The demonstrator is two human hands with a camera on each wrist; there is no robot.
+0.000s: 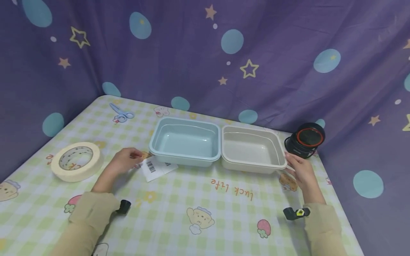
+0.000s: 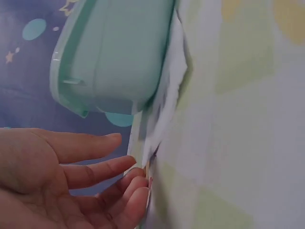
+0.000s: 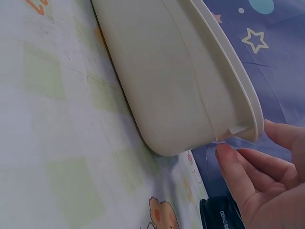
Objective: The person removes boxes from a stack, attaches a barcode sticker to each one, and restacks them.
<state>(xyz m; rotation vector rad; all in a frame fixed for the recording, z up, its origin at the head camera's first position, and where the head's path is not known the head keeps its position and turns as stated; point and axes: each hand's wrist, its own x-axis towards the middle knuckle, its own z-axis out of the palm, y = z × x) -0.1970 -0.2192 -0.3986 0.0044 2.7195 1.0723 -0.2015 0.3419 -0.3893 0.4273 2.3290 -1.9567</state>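
Note:
My left hand is beside the left end of a light blue plastic tub. Its fingers are loosely bent and hold nothing, with the fingertips close to a white paper sheet printed with barcodes. Part of that sheet lies under the tub. My right hand pinches the near right corner of a beige plastic tub. In the right wrist view, one fingertip is at the rim and another finger is below it. The two tubs stand side by side, long sides facing me.
On the left lies a roll of masking tape, with blue scissors farther back. A black round item with an orange ring stands just beyond the beige tub's right end. A purple curtain hangs behind the checked tablecloth.

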